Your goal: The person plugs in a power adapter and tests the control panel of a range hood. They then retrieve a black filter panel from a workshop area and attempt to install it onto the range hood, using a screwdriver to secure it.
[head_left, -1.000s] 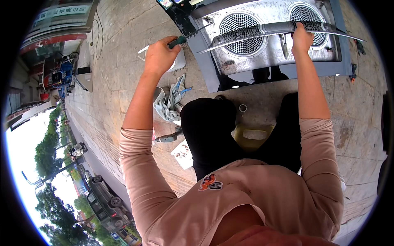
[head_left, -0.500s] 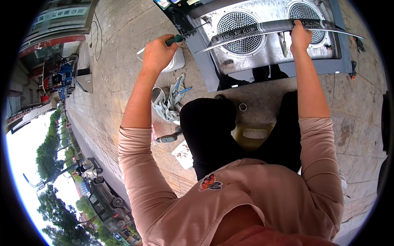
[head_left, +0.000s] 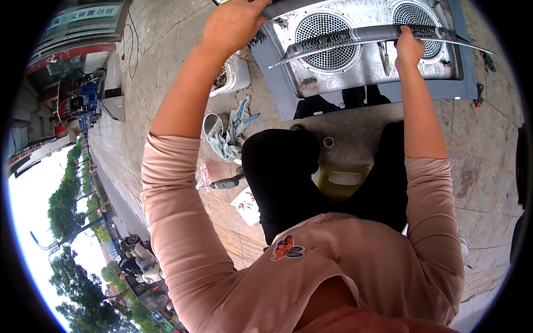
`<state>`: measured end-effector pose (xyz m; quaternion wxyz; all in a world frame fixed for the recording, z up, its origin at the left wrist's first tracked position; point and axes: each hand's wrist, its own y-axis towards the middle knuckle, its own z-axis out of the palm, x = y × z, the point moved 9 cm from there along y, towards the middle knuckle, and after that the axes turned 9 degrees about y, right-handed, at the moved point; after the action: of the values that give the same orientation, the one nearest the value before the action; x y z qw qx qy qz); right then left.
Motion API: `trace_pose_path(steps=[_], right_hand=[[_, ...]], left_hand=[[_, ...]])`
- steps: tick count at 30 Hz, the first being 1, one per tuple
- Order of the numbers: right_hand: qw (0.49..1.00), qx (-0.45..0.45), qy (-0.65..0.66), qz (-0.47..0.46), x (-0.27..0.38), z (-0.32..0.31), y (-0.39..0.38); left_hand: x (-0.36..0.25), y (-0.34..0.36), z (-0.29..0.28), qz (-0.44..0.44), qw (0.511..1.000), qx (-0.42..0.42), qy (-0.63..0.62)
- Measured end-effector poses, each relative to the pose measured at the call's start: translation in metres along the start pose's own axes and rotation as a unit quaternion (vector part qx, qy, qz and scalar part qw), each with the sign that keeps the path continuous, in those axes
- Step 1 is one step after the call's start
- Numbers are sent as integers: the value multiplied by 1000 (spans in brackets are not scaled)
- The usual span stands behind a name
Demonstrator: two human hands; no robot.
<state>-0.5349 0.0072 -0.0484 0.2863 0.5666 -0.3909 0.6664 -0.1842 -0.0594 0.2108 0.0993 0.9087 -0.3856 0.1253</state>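
Fingers [head_left: 407, 38] of the right hand [head_left: 410, 51] are gripping a long, thin, curved dark panel [head_left: 355, 38] above a silver metal appliance with two round perforated grilles [head_left: 369, 66], while the left hand [head_left: 236, 23] is meeting the upper edge of view, partly cut off, so I cannot tell its hold. A white plastic bucket [head_left: 240, 75] is sitting partly hidden behind the left forearm [head_left: 183, 102] on grey-brown stone paving [head_left: 166, 66], and the panel's right end is jutting past the appliance.
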Motion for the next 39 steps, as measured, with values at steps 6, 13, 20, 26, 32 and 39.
trace_pose_path(steps=[6,13,20,26,32,39], right_hand=[[1000,-9,-3,18,0,0,0],[999,-6,26,30,-9,-3,7],[997,6,31,66,-15,2,11],[997,-10,51,56,-17,-4,14],[996,-7,61,72,-14,0,6],[998,-66,23,-5,-19,-12,28]], left_hand=[[14,2,-13,-88,993,-23,-76],[39,2,4,-182,973,106,94],[43,-19,-10,-77,996,-35,-25],[51,-22,21,-227,952,194,61],[33,-25,-3,-69,996,6,-50],[45,-16,-3,-216,970,108,7]])
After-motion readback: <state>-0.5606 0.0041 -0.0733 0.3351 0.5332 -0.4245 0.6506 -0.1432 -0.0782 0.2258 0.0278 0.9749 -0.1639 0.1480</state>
